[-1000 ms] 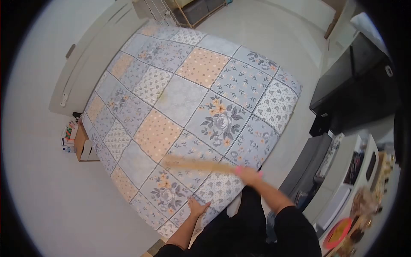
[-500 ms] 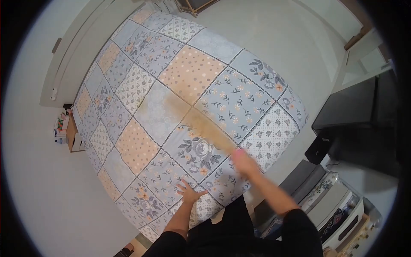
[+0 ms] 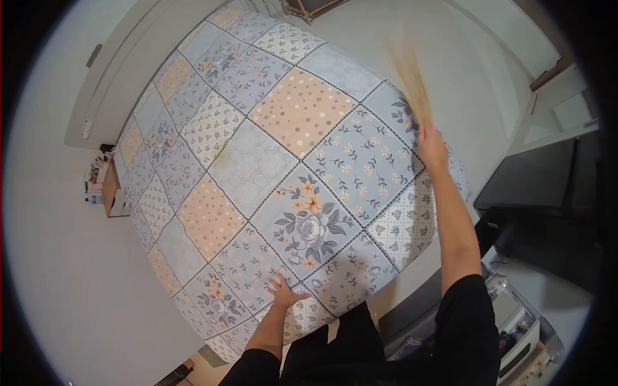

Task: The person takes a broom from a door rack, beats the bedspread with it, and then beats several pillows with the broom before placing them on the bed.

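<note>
A straw hand broom (image 3: 412,80) is in my right hand (image 3: 432,147), which grips its pink-tipped handle end over the right edge of the bed. The bristles fan upward in the view, past the mattress edge and above the floor, slightly blurred. My left hand (image 3: 283,293) rests with fingers spread on the near edge of the patchwork bedsheet (image 3: 254,161). The sheet has floral, dotted and plain squares in grey, peach and white, and it lies mostly smooth. A faint yellowish spot shows near its middle.
The headboard (image 3: 122,71) runs along the upper left. A small wooden bedside shelf (image 3: 114,190) with a bottle stands at the left. Dark furniture (image 3: 534,180) and a grey bench (image 3: 418,309) sit to the right. Pale floor (image 3: 450,71) lies beyond the bed.
My right hand has swung the broom from the middle of the bed up and right, beyond the bed's edge. My left hand has stayed in nearly the same spot on the sheet.
</note>
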Available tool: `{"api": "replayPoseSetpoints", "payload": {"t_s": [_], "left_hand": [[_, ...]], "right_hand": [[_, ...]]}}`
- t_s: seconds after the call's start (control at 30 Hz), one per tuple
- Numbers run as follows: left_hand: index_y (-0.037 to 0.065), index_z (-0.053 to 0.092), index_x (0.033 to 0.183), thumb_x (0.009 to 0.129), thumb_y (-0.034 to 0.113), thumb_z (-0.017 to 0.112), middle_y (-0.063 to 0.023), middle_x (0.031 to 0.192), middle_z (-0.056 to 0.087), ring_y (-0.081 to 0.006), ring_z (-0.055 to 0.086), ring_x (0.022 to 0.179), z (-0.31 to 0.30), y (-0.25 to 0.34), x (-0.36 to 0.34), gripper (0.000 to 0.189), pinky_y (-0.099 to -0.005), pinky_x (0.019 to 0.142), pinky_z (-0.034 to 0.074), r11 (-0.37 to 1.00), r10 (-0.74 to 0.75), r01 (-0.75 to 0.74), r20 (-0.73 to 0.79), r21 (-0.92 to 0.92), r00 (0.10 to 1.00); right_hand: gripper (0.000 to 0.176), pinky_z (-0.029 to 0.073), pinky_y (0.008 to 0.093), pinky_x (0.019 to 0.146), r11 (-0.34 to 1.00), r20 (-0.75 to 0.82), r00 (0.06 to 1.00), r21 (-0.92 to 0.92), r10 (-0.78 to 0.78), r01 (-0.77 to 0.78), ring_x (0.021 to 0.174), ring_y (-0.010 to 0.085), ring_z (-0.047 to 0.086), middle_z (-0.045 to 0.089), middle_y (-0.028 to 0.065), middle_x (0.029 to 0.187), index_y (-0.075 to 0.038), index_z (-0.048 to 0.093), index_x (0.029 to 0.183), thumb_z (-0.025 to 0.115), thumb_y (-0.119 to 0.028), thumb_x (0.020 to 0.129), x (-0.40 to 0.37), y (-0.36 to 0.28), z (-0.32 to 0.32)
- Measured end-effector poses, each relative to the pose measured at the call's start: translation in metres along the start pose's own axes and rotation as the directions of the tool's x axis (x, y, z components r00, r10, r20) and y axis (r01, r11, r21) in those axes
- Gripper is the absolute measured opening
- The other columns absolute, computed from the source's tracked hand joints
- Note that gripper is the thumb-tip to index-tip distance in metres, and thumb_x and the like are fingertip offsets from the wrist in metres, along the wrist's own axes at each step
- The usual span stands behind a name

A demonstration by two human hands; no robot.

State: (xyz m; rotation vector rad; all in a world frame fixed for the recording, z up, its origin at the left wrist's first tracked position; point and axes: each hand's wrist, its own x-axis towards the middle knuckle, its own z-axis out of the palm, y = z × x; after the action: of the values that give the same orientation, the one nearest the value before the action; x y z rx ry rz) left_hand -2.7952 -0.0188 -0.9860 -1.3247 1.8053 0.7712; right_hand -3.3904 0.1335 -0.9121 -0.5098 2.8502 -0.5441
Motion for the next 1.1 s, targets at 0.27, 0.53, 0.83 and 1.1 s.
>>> {"api": "replayPoseSetpoints", "payload": {"t_s": [0.27, 0.53, 0.83, 1.1], "left_hand": [[-0.002, -0.019, 0.148, 0.046, 0.067, 0.087, -0.0432, 0.146, -0.022, -0.0679, -0.012, 0.132, -0.005, -0.002, 0.005, 0.161, -0.0653, 0.112, 0.008, 0.999, -0.004, 0.002, 0.051, 0.038, 0.999], [0.001, -0.028, 0.145, 0.049, 0.067, 0.086, -0.0413, 0.146, -0.024, -0.0638, -0.012, 0.135, -0.014, 0.009, 0.009, 0.162, -0.0601, 0.115, 0.008, 0.998, -0.054, 0.047, 0.142, 0.049, 0.988], [0.001, -0.015, 0.15, 0.054, 0.065, 0.084, -0.043, 0.148, -0.014, -0.055, -0.004, 0.142, -0.017, -0.037, 0.026, 0.152, -0.0503, 0.117, 0.012, 0.988, 0.135, -0.12, 0.154, -0.1, 0.979], [0.002, 0.014, 0.152, 0.072, 0.047, 0.077, -0.0344, 0.155, 0.001, -0.0524, 0.014, 0.141, 0.038, -0.101, -0.033, 0.112, -0.0512, 0.117, 0.019, 0.925, 0.379, -0.376, -0.16, 0.055, 0.911]], "right_hand": [[0.048, 0.046, 0.0542, 0.093, 0.965, 0.685, 0.691, 0.07, -0.232, 0.254, 0.11, 0.0382, 0.059, 0.06, 0.0205, 0.12, -0.007, 0.052, 0.124, 0.029, -0.041, 0.1, -0.287, -0.018, 0.091], [0.041, 0.05, 0.0537, 0.062, 0.953, -0.121, 0.979, -0.235, 0.167, -0.192, 0.076, 0.0444, 0.063, 0.062, 0.0231, 0.091, -0.015, 0.049, 0.133, 0.044, -0.039, 0.1, -0.147, 0.189, -0.01], [0.036, 0.049, 0.0556, 0.08, 0.882, 0.674, 0.622, 0.097, -0.399, 0.461, 0.091, 0.043, 0.062, 0.062, 0.0239, 0.104, -0.011, 0.058, 0.121, 0.038, -0.03, 0.098, -0.375, 0.034, 0.055], [0.049, 0.048, 0.0503, 0.079, 0.904, 0.069, 0.902, -0.068, 0.426, -0.421, 0.094, 0.0424, 0.063, 0.065, 0.0251, 0.107, -0.011, 0.049, 0.137, 0.038, -0.042, 0.101, -0.184, 0.209, 0.014]]}}
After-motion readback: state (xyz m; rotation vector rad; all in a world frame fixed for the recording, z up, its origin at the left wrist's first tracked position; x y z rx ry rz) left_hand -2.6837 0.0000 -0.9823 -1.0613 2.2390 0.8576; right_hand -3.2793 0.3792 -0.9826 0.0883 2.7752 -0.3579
